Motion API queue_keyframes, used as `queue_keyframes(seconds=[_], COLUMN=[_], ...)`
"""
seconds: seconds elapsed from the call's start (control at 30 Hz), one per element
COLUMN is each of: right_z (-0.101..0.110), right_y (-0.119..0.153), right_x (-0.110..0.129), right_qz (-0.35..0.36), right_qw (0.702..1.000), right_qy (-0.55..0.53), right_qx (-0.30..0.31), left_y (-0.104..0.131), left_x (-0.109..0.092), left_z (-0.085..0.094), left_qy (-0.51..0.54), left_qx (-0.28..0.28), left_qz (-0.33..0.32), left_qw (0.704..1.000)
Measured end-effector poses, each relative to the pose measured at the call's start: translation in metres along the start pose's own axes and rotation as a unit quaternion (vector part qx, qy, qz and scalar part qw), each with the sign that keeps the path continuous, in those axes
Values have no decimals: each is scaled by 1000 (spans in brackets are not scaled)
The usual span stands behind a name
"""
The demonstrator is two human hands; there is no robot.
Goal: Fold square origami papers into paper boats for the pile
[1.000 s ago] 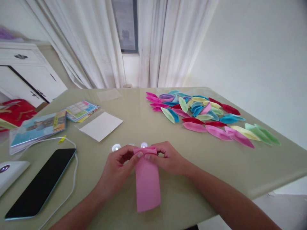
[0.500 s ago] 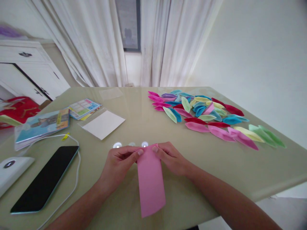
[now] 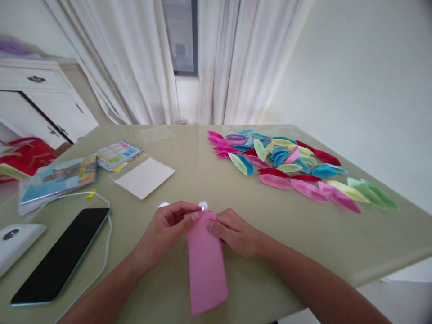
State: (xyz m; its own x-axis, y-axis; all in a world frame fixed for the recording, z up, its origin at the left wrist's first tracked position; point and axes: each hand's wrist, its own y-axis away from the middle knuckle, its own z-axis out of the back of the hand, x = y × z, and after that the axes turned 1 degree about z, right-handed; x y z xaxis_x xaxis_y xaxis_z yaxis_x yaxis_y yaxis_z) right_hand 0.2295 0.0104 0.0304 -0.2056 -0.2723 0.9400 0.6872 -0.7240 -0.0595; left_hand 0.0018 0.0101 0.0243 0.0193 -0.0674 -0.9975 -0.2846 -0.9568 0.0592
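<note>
A long pink strip of paper (image 3: 207, 270) hangs down toward me from both hands above the table. At its top left corner my left hand (image 3: 172, 225) pinches it between thumb and fingers. My right hand (image 3: 232, 231) grips the upper right edge, thumb on the near face and fingers behind. The top edge looks slightly bent; what the fingers do behind the strip is hidden. Beyond the right hand lie several folded paper pieces with pointed ends, among them a pink folded piece (image 3: 308, 190) and a green folded piece (image 3: 380, 194).
On the left of the table (image 3: 286, 279) rest a black-screened phone (image 3: 62, 256), a white device (image 3: 20, 245), a white cable (image 3: 107, 243), a blue booklet (image 3: 57, 180), colourful cards (image 3: 119, 155) and a white sheet in a clear sleeve (image 3: 146, 177). White curtains (image 3: 135, 58) hang behind.
Both hands have come slightly lower with the pink strip, and the right hand has shifted a little left and down along its edge. The strip's lower end has swung left.
</note>
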Motion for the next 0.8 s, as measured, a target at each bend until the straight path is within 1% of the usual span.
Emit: queue_keyframes(seconds=[0.07, 0.1, 0.17, 0.2, 0.27, 0.33, 0.37, 0.4, 0.47, 0.5, 0.57, 0.6, 0.63, 0.7, 0.73, 0.77, 0.8], right_z=[1, 1, -1, -2, -2, 1, 4, 8, 17, 20, 26, 28, 30, 31, 31, 30, 30], right_y=[-1, -1, -1, -1, -1, -2, -2, -3, -4, -5, -6, -6, -7, -8, -9, -10, -10], right_x=[4, 6, 8, 8, 9, 9, 8, 8, 5, 4, 0, -3, -5, -9, -10, -11, -11], right_qz=[21, 33, 49, 49, 26, -8, -20, -26, -15, -10, -14, -18, -17, 2, 20, 37, 51], right_qw=[999, 998, 996, 996, 996, 997, 997, 997, 999, 999, 999, 998, 995, 978, 970, 966, 968], right_qy=[15, 22, 36, 41, 44, 21, 7, -3, 18, 32, 45, 46, 46, 37, 31, 27, 26], right_qx=[36, 50, 65, 68, 73, 77, 76, 70, 42, 31, -5, -41, -92, -204, -242, -256, -244], left_y=[1, 3, 6, 8, 9, 7, 4, 0, -9, -13, -20, -21, -21, -17, -14, -10, -7], left_x=[3, 4, 8, 8, 7, 3, 0, -3, -9, -11, -13, -14, -13, -10, -8, -5, -2], left_z=[-3, -5, -12, -15, -17, -12, -6, 3, 23, 33, 48, 51, 52, 43, 36, 27, 19], left_qy=[-32, -50, -76, -83, -96, -103, -94, -74, -13, 36, 71, 78, 77, 64, 56, 50, 42], left_qx=[49, 62, 63, 53, 28, -15, -54, -114, -244, -297, -339, -345, -338, -300, -279, -260, -240], left_qz=[-13, -26, -52, -59, -67, -77, -78, -81, -78, -79, -88, -91, -89, -72, -65, -57, -47], left_qw=[998, 996, 994, 993, 993, 992, 991, 987, 967, 951, 934, 931, 934, 949, 956, 963, 969])
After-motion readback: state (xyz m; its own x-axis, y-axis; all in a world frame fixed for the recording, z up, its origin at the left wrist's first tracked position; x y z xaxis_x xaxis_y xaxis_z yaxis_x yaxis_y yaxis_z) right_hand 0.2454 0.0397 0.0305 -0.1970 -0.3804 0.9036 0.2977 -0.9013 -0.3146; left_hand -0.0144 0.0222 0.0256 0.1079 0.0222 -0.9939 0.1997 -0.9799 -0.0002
